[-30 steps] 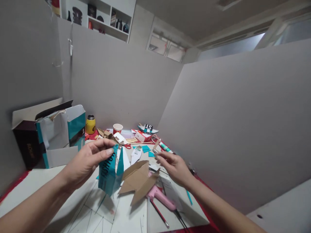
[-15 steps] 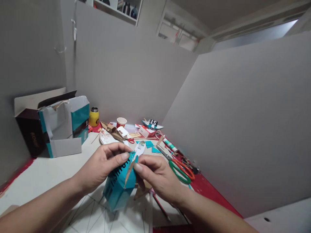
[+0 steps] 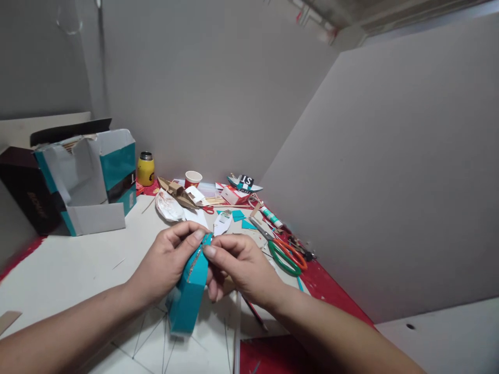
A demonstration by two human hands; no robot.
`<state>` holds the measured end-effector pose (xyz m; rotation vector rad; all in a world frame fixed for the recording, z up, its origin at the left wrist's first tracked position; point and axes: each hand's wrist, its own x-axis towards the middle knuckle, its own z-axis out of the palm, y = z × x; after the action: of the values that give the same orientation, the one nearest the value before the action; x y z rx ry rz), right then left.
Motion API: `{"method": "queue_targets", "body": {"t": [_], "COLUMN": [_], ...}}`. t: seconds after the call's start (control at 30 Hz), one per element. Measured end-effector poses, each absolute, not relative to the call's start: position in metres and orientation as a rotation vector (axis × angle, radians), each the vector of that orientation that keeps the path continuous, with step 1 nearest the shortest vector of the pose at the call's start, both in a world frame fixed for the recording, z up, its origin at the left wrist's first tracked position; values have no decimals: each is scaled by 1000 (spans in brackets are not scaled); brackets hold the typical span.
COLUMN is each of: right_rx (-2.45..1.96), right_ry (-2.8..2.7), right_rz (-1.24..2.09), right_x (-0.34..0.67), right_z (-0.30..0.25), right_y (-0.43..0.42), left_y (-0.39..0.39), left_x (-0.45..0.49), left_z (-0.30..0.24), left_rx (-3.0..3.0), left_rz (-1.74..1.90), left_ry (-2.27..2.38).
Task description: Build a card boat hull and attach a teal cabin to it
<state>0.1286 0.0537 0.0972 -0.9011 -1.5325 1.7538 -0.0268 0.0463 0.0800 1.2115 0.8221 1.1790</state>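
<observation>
Green-and-orange scissors [image 3: 287, 255] lie just right of our hands, with a red paper cup [image 3: 193, 178] and a yellow jar [image 3: 145, 170] well behind. We cannot tell what the open teal-and-white box [image 3: 88, 182] at far left holds. Above the white table [image 3: 70, 265], our left hand [image 3: 167, 265] and right hand [image 3: 238, 267] both pinch the top edge of the teal carton piece [image 3: 189, 297].

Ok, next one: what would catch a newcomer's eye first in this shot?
The teal folded cardboard piece at centre front stands out, pinched along its top edge by both the left hand and the right hand above the white table. To the left stands an open teal-and-grey cardboard box. Right of the hands, scissors with green and orange handles lie among paper scraps.
</observation>
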Motion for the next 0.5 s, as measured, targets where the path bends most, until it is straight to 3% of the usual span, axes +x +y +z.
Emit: {"method": "queue_targets", "body": {"t": [0.5], "right_rx": [-1140], "right_ry": [-1548], "right_rz": [1530], "right_x": [117], "right_z": [73], "right_y": [75], "left_y": [50], "left_x": [-11], "left_z": [58], "left_rx": [815], "left_rz": [1057], "left_ry": [631]}}
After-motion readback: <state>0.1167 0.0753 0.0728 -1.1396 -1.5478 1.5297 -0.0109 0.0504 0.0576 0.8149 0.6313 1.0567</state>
